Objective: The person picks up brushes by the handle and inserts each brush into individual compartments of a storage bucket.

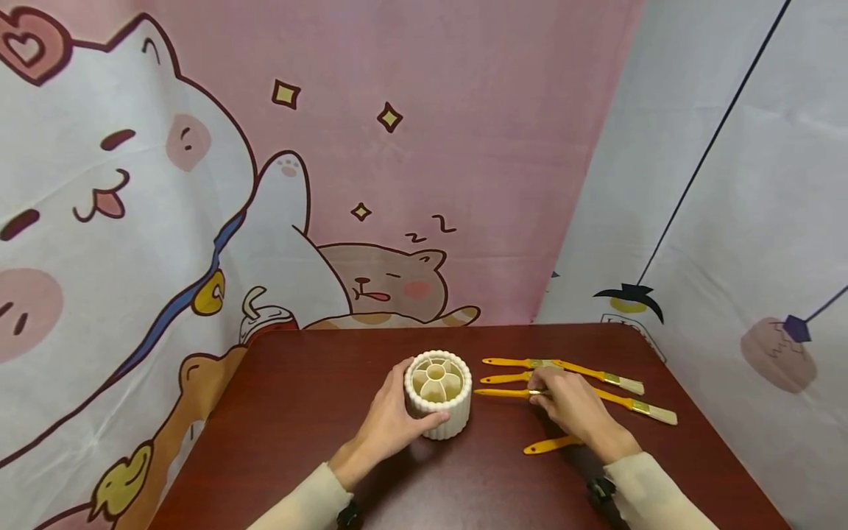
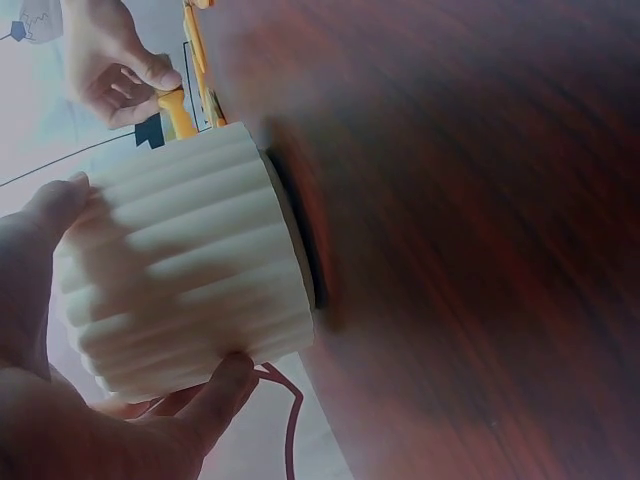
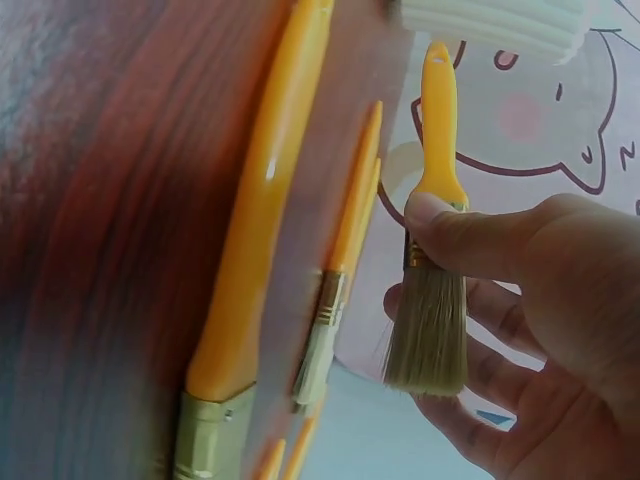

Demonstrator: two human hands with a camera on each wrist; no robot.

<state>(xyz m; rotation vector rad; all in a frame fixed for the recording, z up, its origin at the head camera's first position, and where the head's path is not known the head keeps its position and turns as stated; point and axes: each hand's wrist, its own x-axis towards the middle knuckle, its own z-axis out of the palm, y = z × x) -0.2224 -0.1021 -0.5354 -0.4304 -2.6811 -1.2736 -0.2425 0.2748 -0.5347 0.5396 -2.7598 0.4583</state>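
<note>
My left hand [image 1: 389, 414] grips a cream ribbed holder [image 1: 457, 418] with its thumb on the near side and fingers round the left. The holder stands on the table, its petal-shaped compartments facing up. In the left wrist view its fluted wall [image 2: 190, 260] fills the middle. To the right, my right hand [image 1: 575, 405] pinches a paintbrush [image 3: 440, 130] between thumb and fingers at the metal band. This brush's yellow handle [image 1: 501, 393] points toward the holder, and its bristles [image 3: 430, 335] lie by the palm, above the table in the right wrist view.
Several more yellow-handled paintbrushes lie on the dark red table [image 1: 318, 397]. One handle [image 1: 551, 444] lies in front of the right hand; others, such as a far brush [image 1: 506, 362] and a right-hand brush [image 1: 656, 412], lie behind and beyond it. A cartoon-printed cloth [image 1: 464, 147] hangs behind the table.
</note>
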